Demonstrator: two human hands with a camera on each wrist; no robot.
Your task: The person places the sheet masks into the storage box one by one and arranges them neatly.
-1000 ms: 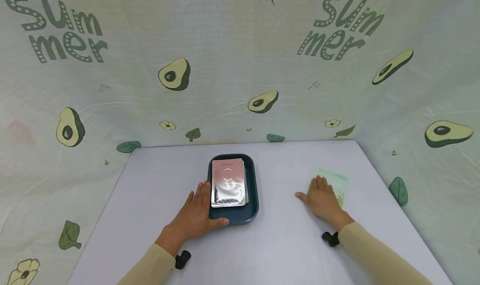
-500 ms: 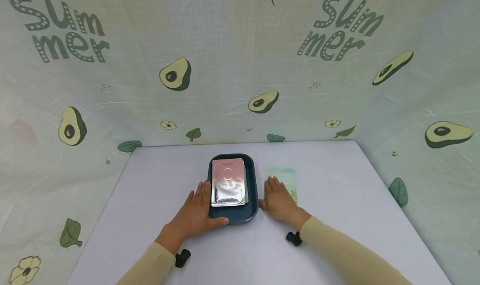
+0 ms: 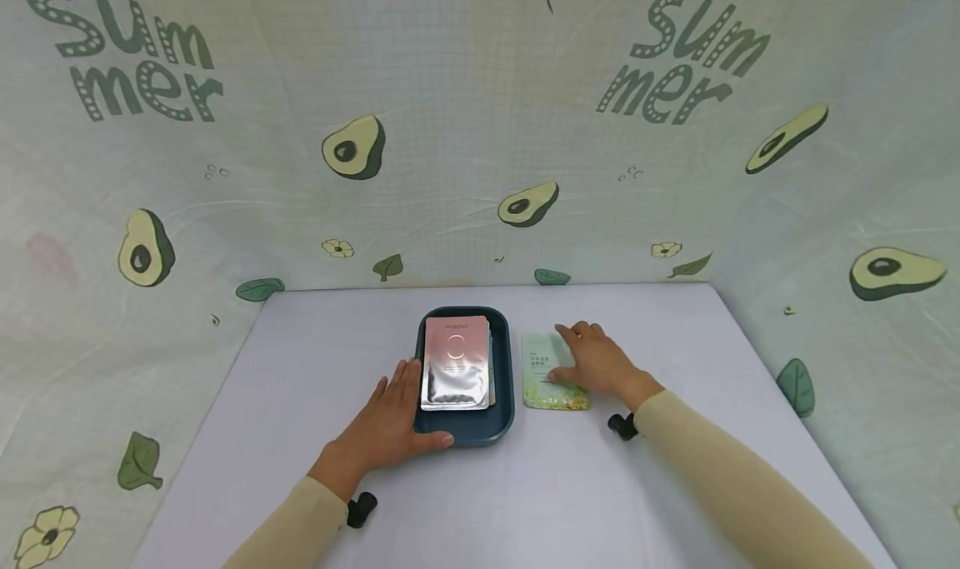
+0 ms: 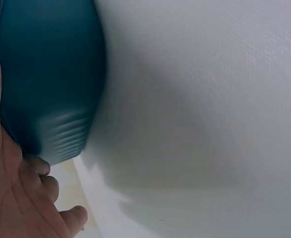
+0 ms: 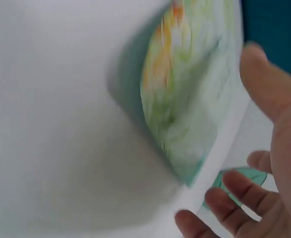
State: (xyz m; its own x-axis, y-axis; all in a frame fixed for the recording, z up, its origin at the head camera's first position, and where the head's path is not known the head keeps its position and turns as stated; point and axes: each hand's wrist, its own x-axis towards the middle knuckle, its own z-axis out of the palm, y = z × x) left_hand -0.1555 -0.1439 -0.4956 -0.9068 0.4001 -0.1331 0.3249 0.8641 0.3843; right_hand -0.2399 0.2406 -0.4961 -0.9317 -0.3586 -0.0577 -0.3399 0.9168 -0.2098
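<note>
My left hand [image 3: 386, 427] lies along the left side of a dark teal tray [image 3: 468, 429], fingers straight and thumb at its near corner. In the left wrist view the fingers meet the tray's ribbed outer wall [image 4: 66, 134]. A pink-and-silver foil sheet-mask packet [image 3: 456, 361] tops a small stack in the tray, mostly covering the ones below. Just right of the tray lies a pale green sheet-mask packet [image 3: 546, 392] printed with flowers. Over its right part hovers my right hand [image 3: 600, 363], thumb and fingers spread; the right wrist view shows the packet [image 5: 185, 94] slightly bowed beside the thumb.
A white-covered table [image 3: 315, 352] carries the tray and packet. Behind it and at both sides hangs a cloth [image 3: 442, 86] printed with avocados, leaves and lettering. A small black device [image 3: 362, 509] sits at the left wrist, another black device [image 3: 622, 426] at the right.
My right hand has slid the green packet leftward to beside the tray, then lifted off it and shifted to its right side. The left hand and tray stay put.
</note>
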